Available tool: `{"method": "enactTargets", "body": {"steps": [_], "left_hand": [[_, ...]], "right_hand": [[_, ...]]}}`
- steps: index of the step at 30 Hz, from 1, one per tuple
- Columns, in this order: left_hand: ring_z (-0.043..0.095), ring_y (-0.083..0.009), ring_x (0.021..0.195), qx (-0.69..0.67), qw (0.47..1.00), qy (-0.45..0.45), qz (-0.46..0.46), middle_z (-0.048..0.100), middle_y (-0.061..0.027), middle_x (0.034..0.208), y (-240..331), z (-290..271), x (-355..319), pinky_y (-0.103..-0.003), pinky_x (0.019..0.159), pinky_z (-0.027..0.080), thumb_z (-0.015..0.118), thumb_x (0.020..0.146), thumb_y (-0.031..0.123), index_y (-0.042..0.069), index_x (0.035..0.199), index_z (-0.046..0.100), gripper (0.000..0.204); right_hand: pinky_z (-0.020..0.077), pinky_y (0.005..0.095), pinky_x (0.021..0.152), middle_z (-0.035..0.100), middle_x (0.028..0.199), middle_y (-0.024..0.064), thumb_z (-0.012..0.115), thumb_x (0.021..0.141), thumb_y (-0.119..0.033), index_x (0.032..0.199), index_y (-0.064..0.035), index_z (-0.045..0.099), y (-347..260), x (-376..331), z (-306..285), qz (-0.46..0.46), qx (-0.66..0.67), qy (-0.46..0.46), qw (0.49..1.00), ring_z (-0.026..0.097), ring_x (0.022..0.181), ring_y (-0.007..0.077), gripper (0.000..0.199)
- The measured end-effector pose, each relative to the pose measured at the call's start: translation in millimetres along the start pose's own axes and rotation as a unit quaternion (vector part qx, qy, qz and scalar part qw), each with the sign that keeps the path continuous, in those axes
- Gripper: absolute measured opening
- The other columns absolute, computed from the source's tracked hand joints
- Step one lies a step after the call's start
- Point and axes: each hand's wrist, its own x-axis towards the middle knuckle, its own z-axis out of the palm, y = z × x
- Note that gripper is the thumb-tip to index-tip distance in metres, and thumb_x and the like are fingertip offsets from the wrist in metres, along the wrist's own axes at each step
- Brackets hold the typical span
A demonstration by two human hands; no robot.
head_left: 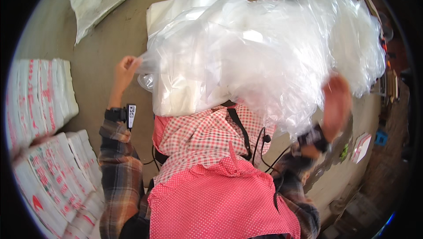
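A large heap of clear plastic bags [282, 49] spreads in front of me from the middle to the right. Under its left part lies a flat stack of whitish plastic bags [180, 91], its near edge at my checked apron. My left hand [127, 71] pinches the pulled-out left edge of a clear plastic bag between thumb and fingers. At the heap's near right side, my right hand [337, 104] is smeared by motion. Its fingers do not show clearly, and I cannot tell whether it touches the plastic.
White wrapped packs with red print [42, 98] stand at the left, with more white packs [61, 177] nearer me. A whitish sack [99, 1] lies at the far left. On the right are a small blue stool-like thing [381, 138] and a white-and-pink packet [361, 148]. Black cables [264, 151] hang by my apron.
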Motion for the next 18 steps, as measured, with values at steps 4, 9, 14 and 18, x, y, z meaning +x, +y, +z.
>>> {"method": "enactTargets", "body": {"steps": [4,9,14,18], "left_hand": [[0.056,-0.0079,0.075,-0.023,0.989,0.135,0.049,0.064,-0.0021,0.083,37.4,1.3,21.6,-0.023,0.069,0.045,0.065,0.086,0.022,0.001,0.095,0.064,0.023],[0.058,-0.0124,0.089,-0.039,0.948,0.211,0.234,0.064,-0.0039,0.098,118.3,19.3,31.7,-0.027,0.076,0.045,0.064,0.086,0.019,0.004,0.099,0.064,0.02],[0.054,-0.0204,0.108,-0.019,0.947,-0.058,0.316,0.06,-0.0062,0.112,187.0,25.0,-14.7,-0.034,0.09,0.042,0.066,0.085,0.027,0.006,0.11,0.061,0.033],[0.047,-0.0294,0.119,0.025,0.867,-0.347,0.357,0.05,-0.014,0.128,196.6,79.0,-88.2,-0.039,0.099,0.038,0.063,0.085,0.04,0.004,0.124,0.05,0.054]], "right_hand": [[0.0451,0.0303,0.058,0.06,0.084,0.0076,0.056,0.087,-0.028,0.095,-0.0109,0.057,-98.2,-4.4,50.8,-0.312,0.255,-0.505,0.763,0.06,0.072,0.0183,0.019],[0.0441,0.0347,0.084,0.066,0.101,0.0091,0.036,0.094,-0.021,0.111,-0.0077,0.058,-123.8,13.9,109.5,-0.35,0.15,-0.671,0.636,0.061,0.095,0.0288,0.031],[0.048,0.0288,0.055,0.065,0.073,0.0042,0.069,0.082,-0.028,0.09,-0.0085,0.069,-90.7,19.4,123.3,-0.203,0.114,-0.649,0.725,0.06,0.06,0.0137,0.022],[0.0484,0.0316,0.06,0.064,0.084,0.0095,0.065,0.08,-0.037,0.097,-0.0038,0.064,-64.9,54.4,117.5,-0.109,-0.016,-0.48,0.871,0.06,0.067,0.0182,0.038]]}}
